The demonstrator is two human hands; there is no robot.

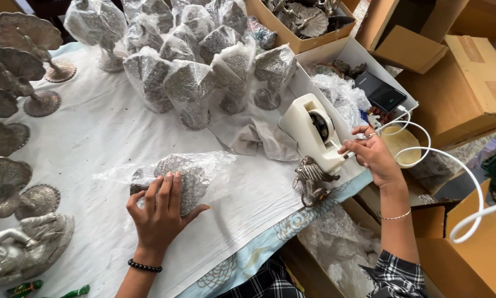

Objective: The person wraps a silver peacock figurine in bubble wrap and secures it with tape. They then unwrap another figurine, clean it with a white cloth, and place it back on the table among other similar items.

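On the white-clothed table [93, 138], our left hand [159, 212] pressed flat on the bagged metal figure [176, 179]; our right hand [372, 154] pinched tape at the dispenser [314, 129], best pulled taut.

— What covers the table [93, 138]?
— A white sheet, over a blue patterned cloth [292, 223] at its near edge.
— And on it?
— Plastic-wrapped figures [190, 83] at the far edge, bare metal peacocks [16, 83] along the left, a tape dispenser [314, 132] at the right edge.
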